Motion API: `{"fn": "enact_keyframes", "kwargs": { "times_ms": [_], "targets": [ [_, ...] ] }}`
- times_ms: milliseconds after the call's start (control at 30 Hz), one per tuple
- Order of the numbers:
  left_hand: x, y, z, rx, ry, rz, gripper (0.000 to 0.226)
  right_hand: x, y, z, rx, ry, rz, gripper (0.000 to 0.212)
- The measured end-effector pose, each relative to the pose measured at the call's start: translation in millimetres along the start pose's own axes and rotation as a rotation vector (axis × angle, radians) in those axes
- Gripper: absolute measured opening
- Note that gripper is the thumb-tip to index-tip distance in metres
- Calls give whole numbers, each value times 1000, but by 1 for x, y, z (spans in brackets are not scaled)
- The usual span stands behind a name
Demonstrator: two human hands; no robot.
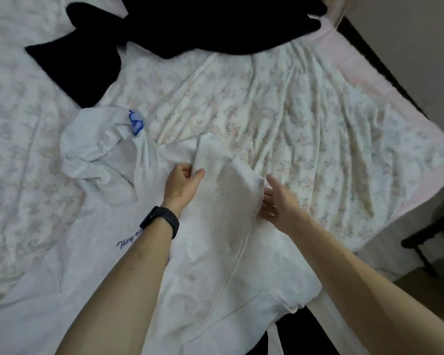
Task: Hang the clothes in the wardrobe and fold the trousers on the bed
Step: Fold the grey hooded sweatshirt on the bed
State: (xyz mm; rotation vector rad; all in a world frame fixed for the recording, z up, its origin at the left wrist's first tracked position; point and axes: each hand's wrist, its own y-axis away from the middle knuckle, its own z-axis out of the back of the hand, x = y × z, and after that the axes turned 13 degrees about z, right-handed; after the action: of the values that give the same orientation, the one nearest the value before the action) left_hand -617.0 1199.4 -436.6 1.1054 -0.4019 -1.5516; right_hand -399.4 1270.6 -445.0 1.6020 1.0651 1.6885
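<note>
Head view: a white hoodie (210, 265) lies spread on the bed (318, 111), with a blue hanger (135, 123) at its neck. The left hand (183, 184) pinches a raised fold. The right hand (280, 203), fingers straight, touches the fold's edge. A black garment (190, 26) lies beyond.

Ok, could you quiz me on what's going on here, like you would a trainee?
1. True or false: the left hand pinches a fold of the white hoodie.
2. Which wrist wears the black band? A left, B right.
3. Fill in: the hanger showing by the hood is ____ in colour.
Key: 1 true; 2 A; 3 blue.
</note>
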Motion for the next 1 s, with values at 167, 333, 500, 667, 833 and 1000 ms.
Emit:
{"fn": "enact_keyframes", "kwargs": {
  "times_ms": [167,333,500,667,833,1000],
  "targets": [
    [-70,-46,-13,-69,-102,-42,36,14,-19,-3,-13,-62,-195,32],
    [-101,-84,-22,-136,-311,-14,15,5,-31,4,-115,-320,-132,25],
    [-82,-95,-19,-210,-340,86,29,-21,-29,1,-257,-240,84,9],
    [-54,-73,-12,-182,-238,-49,28,-21,-19,2,-178,-108,144,25],
    [-21,-35,-13,-220,-74,-143,29,-14,3,2,-30,-96,162,29],
    [49,7,-12,-126,-125,-4,30,-58,22,-16,152,332,127,30]
  ]
}}
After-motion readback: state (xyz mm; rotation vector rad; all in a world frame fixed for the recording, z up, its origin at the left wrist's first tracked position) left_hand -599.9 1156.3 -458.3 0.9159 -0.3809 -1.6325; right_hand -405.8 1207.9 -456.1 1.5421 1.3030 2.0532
